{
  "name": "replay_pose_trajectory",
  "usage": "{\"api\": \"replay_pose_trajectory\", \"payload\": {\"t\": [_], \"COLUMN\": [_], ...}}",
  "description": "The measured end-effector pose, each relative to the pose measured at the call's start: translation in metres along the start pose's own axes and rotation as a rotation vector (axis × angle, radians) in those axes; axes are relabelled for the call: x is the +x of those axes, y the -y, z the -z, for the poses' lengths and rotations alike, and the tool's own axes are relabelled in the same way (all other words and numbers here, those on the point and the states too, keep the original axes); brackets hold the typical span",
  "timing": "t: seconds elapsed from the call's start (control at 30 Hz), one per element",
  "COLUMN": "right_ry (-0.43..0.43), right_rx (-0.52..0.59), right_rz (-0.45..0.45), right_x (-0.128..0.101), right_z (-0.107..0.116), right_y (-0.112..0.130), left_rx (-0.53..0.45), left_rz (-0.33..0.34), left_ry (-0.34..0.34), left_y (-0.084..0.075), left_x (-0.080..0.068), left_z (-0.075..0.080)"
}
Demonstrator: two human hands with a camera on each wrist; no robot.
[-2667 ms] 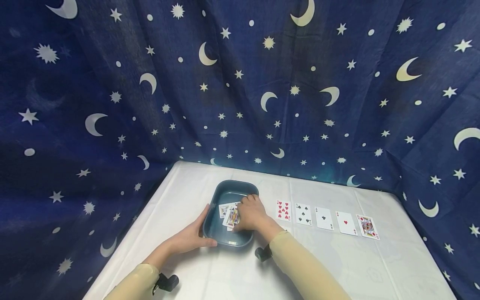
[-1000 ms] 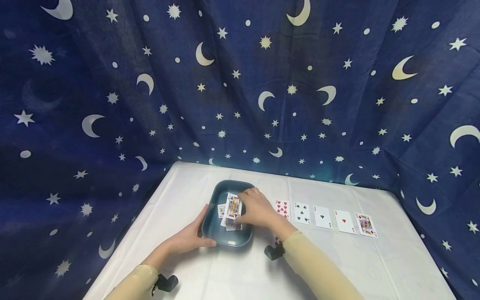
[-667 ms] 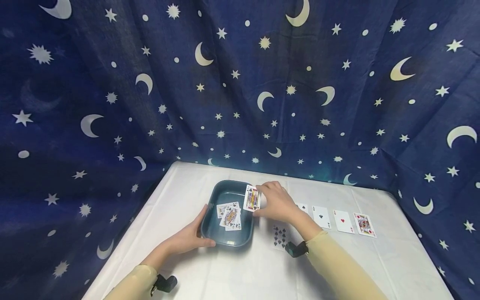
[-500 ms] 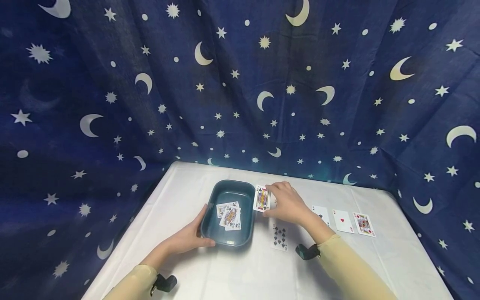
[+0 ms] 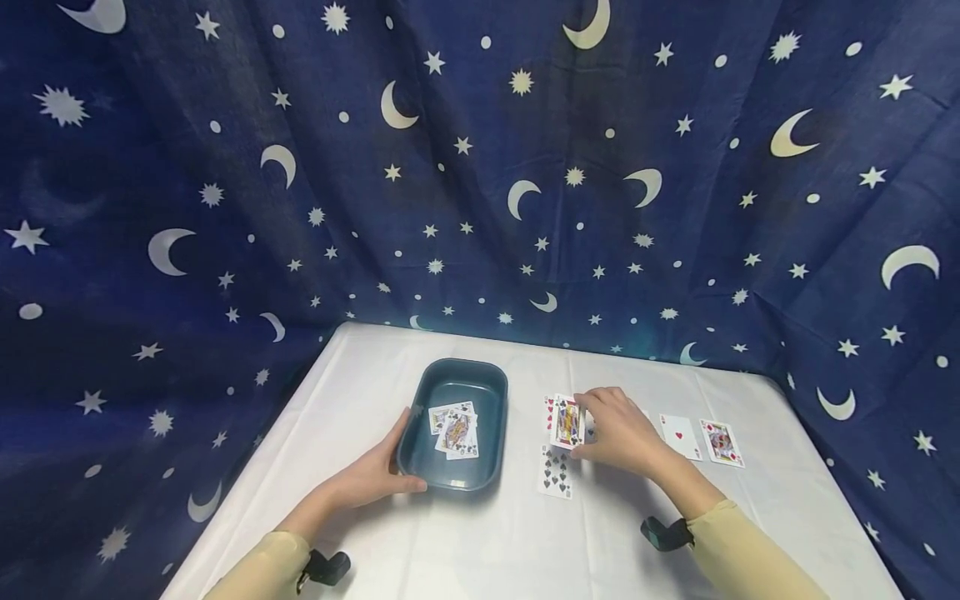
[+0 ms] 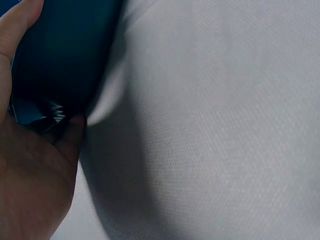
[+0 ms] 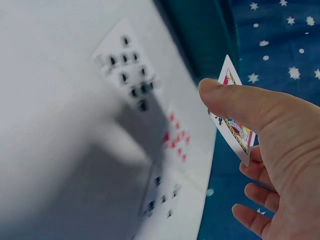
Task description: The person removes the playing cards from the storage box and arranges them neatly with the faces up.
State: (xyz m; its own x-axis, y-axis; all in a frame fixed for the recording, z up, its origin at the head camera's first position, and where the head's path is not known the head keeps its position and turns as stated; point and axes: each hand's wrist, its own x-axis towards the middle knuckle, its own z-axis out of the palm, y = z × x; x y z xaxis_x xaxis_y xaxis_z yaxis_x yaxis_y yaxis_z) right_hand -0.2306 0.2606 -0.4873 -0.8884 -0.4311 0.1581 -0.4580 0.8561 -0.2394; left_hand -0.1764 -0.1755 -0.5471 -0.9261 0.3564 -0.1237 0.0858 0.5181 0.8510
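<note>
The person's right hand pinches a face card between thumb and fingers and holds it just above the row of cards on the white bench. In the right wrist view the thumb presses on the card's face while the other fingers curl behind it. The card hangs over a red-pip card at the left end of the row. A black-pip card lies nearer the person, just below it. To the right lie an ace of hearts and another face card.

The left hand grips the near left corner of a dark teal tub, thumb along its rim. Inside the tub lie a few overlapping cards, face up.
</note>
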Motion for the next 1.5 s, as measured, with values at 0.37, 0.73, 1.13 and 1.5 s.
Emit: {"api": "replay_pose_trajectory", "payload": {"t": [0.37,0.73,1.13,1.5], "right_ry": [0.011,0.105,0.136,0.146], "right_rx": [-0.032,-0.017,0.000,0.026], "right_rz": [0.019,0.009,-0.051,-0.046], "right_x": [-0.039,-0.066,-0.075,-0.075], "right_z": [-0.012,-0.025,-0.032,-0.033], "right_y": [-0.022,-0.033,-0.035,-0.038], "left_rx": [0.002,-0.007,-0.002,0.002], "left_rz": [0.009,0.007,0.009,0.015], "left_ry": [0.006,0.009,0.014,0.009], "left_y": [-0.001,-0.002,0.001,0.005], "left_x": [-0.001,0.000,0.000,0.003], "left_z": [0.000,0.000,0.000,0.000]}}
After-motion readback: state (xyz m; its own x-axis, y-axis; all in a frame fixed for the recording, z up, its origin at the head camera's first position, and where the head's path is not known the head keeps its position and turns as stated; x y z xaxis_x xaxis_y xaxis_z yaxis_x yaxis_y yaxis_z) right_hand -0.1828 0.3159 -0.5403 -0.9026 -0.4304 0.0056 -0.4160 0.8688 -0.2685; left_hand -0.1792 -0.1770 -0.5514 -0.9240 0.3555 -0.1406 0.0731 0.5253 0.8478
